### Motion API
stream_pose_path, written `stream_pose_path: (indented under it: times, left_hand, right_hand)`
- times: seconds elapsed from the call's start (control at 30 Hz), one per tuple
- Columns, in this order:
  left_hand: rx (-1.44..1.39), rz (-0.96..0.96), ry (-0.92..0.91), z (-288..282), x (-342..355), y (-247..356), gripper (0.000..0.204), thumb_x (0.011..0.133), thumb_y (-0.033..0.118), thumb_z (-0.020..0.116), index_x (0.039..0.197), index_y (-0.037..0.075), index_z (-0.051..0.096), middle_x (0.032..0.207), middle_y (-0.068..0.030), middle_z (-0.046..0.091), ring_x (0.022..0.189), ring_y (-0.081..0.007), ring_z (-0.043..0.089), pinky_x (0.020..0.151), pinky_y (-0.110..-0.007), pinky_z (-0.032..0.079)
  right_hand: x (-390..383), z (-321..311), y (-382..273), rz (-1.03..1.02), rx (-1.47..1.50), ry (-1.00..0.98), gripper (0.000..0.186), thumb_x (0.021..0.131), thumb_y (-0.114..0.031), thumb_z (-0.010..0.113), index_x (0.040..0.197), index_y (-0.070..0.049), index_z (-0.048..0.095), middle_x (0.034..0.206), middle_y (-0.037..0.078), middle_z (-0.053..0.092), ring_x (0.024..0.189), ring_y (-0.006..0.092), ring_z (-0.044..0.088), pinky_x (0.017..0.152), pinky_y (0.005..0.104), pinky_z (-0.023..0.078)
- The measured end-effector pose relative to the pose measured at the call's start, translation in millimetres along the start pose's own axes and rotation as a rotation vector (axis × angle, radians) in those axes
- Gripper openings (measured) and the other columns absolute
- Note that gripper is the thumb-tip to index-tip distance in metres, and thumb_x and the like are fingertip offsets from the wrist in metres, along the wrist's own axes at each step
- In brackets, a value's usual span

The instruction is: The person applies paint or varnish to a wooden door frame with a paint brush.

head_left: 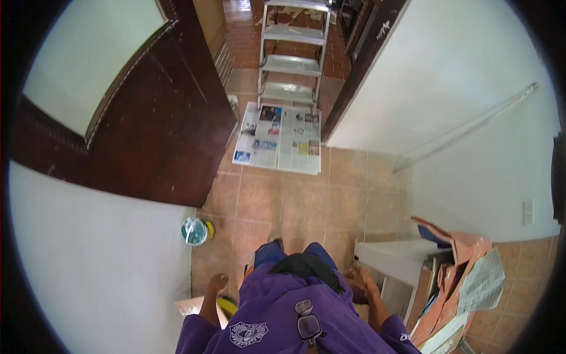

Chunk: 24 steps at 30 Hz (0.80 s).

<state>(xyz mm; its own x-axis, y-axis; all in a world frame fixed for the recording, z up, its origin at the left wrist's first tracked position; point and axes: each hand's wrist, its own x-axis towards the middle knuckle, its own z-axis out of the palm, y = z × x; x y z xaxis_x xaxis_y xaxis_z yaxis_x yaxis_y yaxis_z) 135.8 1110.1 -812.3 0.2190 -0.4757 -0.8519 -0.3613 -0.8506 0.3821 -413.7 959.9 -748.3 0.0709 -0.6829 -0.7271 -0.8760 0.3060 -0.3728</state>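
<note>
My left hand (218,284) hangs low at my left side with its fingers curled in, and I see nothing in it. Below it are a yellow round thing (227,305) and a pale board-like piece (191,305), both partly hidden by my arm. On my other side, my right hand (364,281) hangs close to my hip, beside a white piece of furniture (389,255). Its fingers look loosely stretched, with no held thing visible. Ahead on the tiles stands a silver stepladder (292,65), its near feet at spread newspaper sheets (280,141).
A teal paint bucket (194,231) stands by the left wall. The dark wooden door (159,112) stands ajar at left; a dark door frame (362,71) is opposite. A white pole (471,127) leans on the right wall. Cardboard and papers (463,265) pile up at right.
</note>
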Motion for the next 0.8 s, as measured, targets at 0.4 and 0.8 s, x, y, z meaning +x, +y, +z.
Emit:
stream_pose_path:
  times: [0.4, 0.8]
  left_hand:
    - [0.075, 0.442, 0.199, -138, 90, 418, 0.039, 0.081, 0.027, 0.042, 0.11, 0.001, 0.048, 0.108, -0.0223, 0.049, 0.102, -0.0316, 0.047, 0.088, -0.034, 0.035]
    - [0.102, 0.67, 0.157, -243, 182, 619, 0.038, 0.079, 0.024, 0.047, 0.111, 0.003, 0.048, 0.104, -0.0216, 0.051, 0.097, -0.0297, 0.05, 0.084, -0.033, 0.037]
  right_hand:
    - [143, -79, -43, 0.017, -0.043, -0.11, 0.031, 0.076, -0.026, 0.044, 0.095, -0.005, 0.057, 0.092, 0.017, 0.057, 0.089, 0.0322, 0.053, 0.076, 0.037, 0.04]
    - [416, -392, -484, -0.458, 0.254, 0.486, 0.052, 0.079, -0.03, 0.05, 0.123, -0.007, 0.034, 0.099, 0.021, 0.055, 0.091, 0.0283, 0.055, 0.078, 0.0341, 0.041]
